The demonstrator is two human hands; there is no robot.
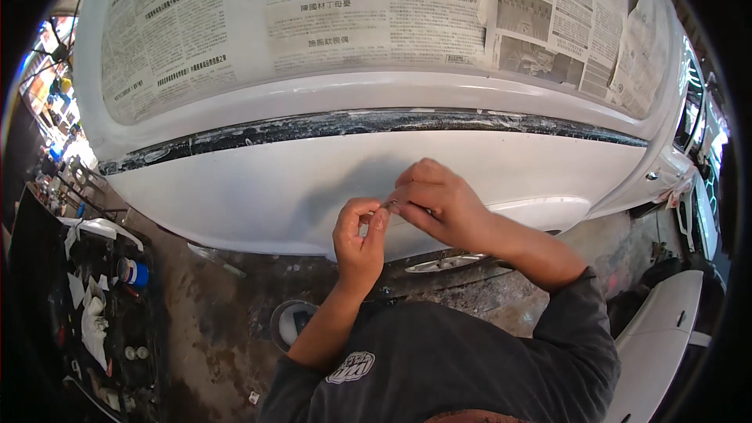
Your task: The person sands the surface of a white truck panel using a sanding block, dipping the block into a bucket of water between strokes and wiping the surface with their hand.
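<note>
My left hand (360,239) and my right hand (445,202) meet in front of a white car body (235,196). Thumb and fingers of both are pinched together on a tiny dark piece (389,205), too small to name. The fingertips hide most of it. Behind the hands, a soft shadow falls on the smooth white panel. Above that panel runs a long dark strip (376,121), streaked with whitish residue. Newspaper sheets (352,19) cover the large area beyond the strip.
A bucket (276,319) stands on the stained floor, left of my body. Farther left, a dark bench (149,337) bears a blue tin (137,272) and crumpled white material. A wheel (446,264) shows below the panel. A loose white panel (654,352) stands at lower right.
</note>
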